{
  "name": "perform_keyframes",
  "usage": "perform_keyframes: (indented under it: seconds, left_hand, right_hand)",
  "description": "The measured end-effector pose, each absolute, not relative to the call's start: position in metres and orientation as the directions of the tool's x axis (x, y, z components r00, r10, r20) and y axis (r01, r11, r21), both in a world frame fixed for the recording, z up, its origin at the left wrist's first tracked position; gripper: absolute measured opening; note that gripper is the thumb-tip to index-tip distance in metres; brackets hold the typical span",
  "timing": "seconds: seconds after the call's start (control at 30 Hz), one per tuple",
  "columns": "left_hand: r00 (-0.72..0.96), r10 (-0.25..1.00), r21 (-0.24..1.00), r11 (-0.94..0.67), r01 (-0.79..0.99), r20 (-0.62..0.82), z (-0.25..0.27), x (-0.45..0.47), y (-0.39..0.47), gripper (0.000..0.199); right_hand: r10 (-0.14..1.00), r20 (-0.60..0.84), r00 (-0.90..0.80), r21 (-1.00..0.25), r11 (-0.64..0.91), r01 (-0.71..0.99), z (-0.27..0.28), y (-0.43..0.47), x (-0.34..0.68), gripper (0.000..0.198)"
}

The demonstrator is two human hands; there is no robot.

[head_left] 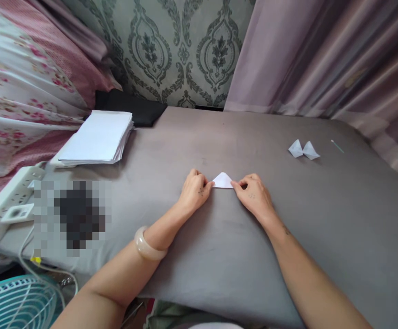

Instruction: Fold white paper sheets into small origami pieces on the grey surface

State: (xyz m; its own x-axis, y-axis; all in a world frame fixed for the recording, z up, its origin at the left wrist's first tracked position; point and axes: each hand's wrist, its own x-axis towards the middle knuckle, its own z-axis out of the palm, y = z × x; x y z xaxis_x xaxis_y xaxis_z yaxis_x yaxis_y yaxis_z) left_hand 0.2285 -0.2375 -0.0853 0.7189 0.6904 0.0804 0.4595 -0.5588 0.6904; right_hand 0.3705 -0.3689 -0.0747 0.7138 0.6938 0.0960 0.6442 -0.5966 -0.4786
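A small folded piece of white paper (223, 180), roughly triangular with its point facing away from me, is held low at the middle of the grey-covered table (199, 256). My left hand (196, 189) pinches its left corner between thumb and fingers. At the right corner, my right hand (253, 192) grips the paper in the same way. Whether the paper touches the cloth I cannot tell. Off to the right lies a folded white paper shape (303, 150) with two pointed halves.
A stack of white paper (98, 137) sits at the back left, near a black folded item (130, 107). Along the left edge are a white power strip (10, 205) and cables, with a teal fan (17, 304) below. A cotton swab (337, 146) lies at the far right.
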Motion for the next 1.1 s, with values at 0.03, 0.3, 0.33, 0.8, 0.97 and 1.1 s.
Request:
perform_keyframes:
  seconds: [0.03, 0.3, 0.33, 0.8, 0.97, 1.1]
  left_hand:
    - [0.719, 0.690, 0.687, -0.563, 0.460, 0.084, -0.086, 0.229, -0.237, 0.018]
    - [0.734, 0.674, 0.643, -0.600, 0.476, 0.086, -0.085, 0.229, -0.238, 0.021]
    - [0.735, 0.675, 0.633, -0.599, 0.491, 0.068, -0.084, 0.230, -0.238, 0.021]
    - [0.814, 0.557, 0.501, -0.758, 0.418, 0.165, -0.075, 0.231, -0.236, 0.017]
    - [0.947, 0.186, 0.364, -0.928, 0.081, 0.264, -0.076, 0.231, -0.236, 0.037]
    - [0.922, 0.240, 0.363, -0.924, 0.122, 0.303, -0.080, 0.233, -0.238, 0.027]
  right_hand:
    - [0.687, 0.093, 0.721, -0.480, -0.603, 0.637, -0.075, -0.369, 0.371, 0.028]
    - [0.666, 0.035, 0.745, -0.478, -0.644, 0.598, -0.073, -0.367, 0.370, 0.029]
    - [0.665, 0.022, 0.747, -0.473, -0.651, 0.593, -0.073, -0.367, 0.370, 0.029]
    - [0.671, -0.288, 0.683, -0.379, -0.735, 0.562, -0.049, -0.348, 0.389, 0.036]
    - [0.648, -0.397, 0.650, -0.325, -0.762, 0.561, -0.044, -0.337, 0.402, 0.030]
    - [0.650, -0.415, 0.636, -0.341, -0.760, 0.554, -0.042, -0.335, 0.405, 0.031]
